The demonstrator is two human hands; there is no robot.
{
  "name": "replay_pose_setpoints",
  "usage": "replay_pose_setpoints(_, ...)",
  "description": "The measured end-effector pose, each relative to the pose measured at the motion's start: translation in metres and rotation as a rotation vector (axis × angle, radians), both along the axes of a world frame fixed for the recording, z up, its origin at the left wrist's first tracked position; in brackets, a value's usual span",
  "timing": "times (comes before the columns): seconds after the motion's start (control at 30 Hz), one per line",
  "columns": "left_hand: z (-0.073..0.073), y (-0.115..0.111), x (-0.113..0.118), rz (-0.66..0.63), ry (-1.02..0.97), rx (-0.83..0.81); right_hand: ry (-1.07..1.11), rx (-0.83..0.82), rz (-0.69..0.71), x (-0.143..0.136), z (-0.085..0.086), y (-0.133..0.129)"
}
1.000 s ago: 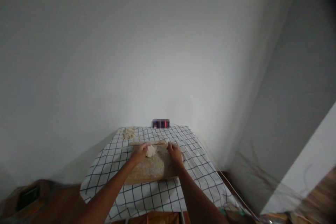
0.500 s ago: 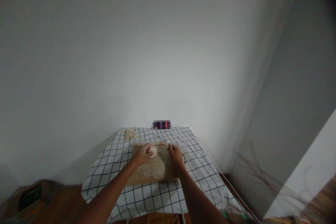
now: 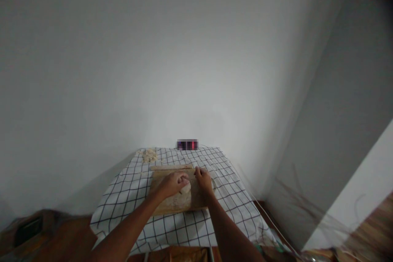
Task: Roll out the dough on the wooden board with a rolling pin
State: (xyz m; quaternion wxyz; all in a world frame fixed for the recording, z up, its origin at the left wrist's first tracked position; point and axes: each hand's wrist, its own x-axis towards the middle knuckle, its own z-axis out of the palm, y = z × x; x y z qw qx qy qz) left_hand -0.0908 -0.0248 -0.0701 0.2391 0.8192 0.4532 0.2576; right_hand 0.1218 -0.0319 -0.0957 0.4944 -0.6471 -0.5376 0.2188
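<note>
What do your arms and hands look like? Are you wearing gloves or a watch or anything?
No gloves: my left hand and right hand are both bare. No sleeves show on my left forearm or right forearm, and I can't see a watch or bracelet. My fingers look too small and blurry here to tell about rings.

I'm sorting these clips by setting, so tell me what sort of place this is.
Probably a home: a checked tablecloth, a floury wooden board with a rolling pin beyond it, and a plain wall behind.
</note>
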Motion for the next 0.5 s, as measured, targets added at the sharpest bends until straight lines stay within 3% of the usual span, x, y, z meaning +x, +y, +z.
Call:
replay_pose_setpoints(0.13, -0.004, 0.030, 0.003, 0.171, -0.026, 0.010, 0.001, 0.016, -0.004, 0.000, 0.001, 0.000)
replay_pose_setpoints(0.23, -0.010, 0.046, 0.010, 0.167, -0.007, -0.027, -0.002, 0.037, -0.003, -0.001, -0.001, 0.001)
replay_pose_setpoints(0.5, -0.019, 0.047, 0.012, 0.168, -0.007, 0.019, -0.032, 0.049, 0.016, 0.002, -0.017, 0.009)
